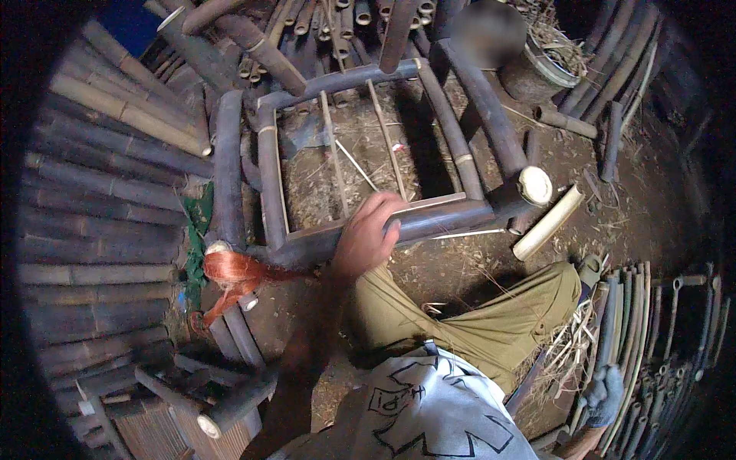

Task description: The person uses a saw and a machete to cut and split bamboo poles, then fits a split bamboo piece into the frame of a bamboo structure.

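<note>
A bamboo chair or bench frame (307, 244) stands in front of me, made of thick dark poles around an open seat. My bare left hand (372, 236) is on its near rail, fingers curled over the edge. Two thin bamboo slats (335, 153) cross the opening from back to front. Low on the right, my right hand (602, 395) wears a grey glove and is closed at the lower end of a greyish bamboo pole (610, 318), beside a row of thinner poles. The glove partly hides its grip.
Orange-red twine (234, 272) hangs at the frame's near left corner. Bamboo poles (100, 192) are stacked at left. A split bamboo piece (548, 222) lies right of the frame. A bucket (537, 73) of shavings stands at the back right. Another bamboo piece of furniture (172, 399) is at lower left.
</note>
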The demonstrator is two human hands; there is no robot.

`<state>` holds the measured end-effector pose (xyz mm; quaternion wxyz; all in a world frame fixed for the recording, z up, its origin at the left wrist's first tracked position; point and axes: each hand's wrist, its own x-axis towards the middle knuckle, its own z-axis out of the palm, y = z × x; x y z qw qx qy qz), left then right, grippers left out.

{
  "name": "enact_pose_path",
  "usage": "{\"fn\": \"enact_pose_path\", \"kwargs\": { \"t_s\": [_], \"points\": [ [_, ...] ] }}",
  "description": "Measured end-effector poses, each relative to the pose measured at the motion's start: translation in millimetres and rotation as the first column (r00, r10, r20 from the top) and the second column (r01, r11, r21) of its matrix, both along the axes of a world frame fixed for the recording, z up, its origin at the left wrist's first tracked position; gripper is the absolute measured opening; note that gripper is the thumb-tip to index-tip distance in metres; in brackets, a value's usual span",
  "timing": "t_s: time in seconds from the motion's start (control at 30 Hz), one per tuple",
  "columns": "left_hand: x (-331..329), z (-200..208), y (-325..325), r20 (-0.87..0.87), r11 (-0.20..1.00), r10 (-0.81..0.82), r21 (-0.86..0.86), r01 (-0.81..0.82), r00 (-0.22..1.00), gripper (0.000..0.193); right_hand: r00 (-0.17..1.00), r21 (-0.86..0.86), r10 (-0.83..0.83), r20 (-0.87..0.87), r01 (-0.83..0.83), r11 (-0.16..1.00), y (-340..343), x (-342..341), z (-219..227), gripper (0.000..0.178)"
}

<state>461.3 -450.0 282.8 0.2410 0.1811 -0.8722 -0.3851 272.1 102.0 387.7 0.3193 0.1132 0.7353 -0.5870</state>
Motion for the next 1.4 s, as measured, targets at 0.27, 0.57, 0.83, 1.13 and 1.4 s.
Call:
{"fn": "enact_pose_path", "kwargs": {
  "t_s": [0.27, 0.57, 0.83, 1.13, 1.4],
  "points": [
    [-69.2, -66.0, -61.3, 0.403, 0.842, -0.228, -0.375, 0.387, 0.886, 0.024, 0.487, 0.683, 0.479, -0.731, 0.514, 0.519, -20.5, 8.7, -32.2, 0.063],
    [-42.6, 7.7, 77.7, -0.006, 0.893, -0.390, -0.245, 0.377, 0.921, 0.010, 0.865, -0.473, 0.449, -0.224, -0.499, 0.726, -374.2, -9.8, -169.4, 0.058],
    [-25.4, 2.9, 63.3, -0.225, 0.996, -0.044, 0.062, 0.059, 0.973, 0.024, 0.374, 0.311, 0.735, -0.565, -0.729, 0.610, -468.6, -40.7, -142.7, 0.030],
    [-47.6, -103.4, -73.2, 0.646, 0.941, -0.213, 0.338, -0.024, 0.733, 0.040, 0.582, -0.257, 0.761, -0.288, -0.812, 0.524, -506.0, -55.4, -36.0, 0.041],
    [-53.2, -94.1, -50.6, 0.598, 0.912, 0.024, 0.315, -0.263, 0.801, 0.028, -0.028, 0.598, 0.926, -0.377, -0.771, 0.220, -439.8, 26.9, -127.9, 0.049]
  ]
}}
